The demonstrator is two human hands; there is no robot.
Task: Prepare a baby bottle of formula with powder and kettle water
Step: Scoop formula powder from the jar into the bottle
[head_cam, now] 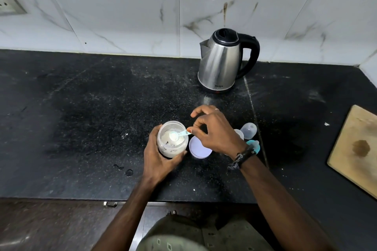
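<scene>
The powder jar (172,139) is gripped by the left hand (158,158); the scoop (179,134) (bowl inside the jar) is pinched by the right hand (214,131).

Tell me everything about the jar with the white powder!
The jar is small, round and see-through, like clear plastic. It stands open on the black counter, partly filled with white powder. The left hand grips its side. A little scoop, pinched by the right hand, dips inside. Its white lid lies alongside.
</scene>
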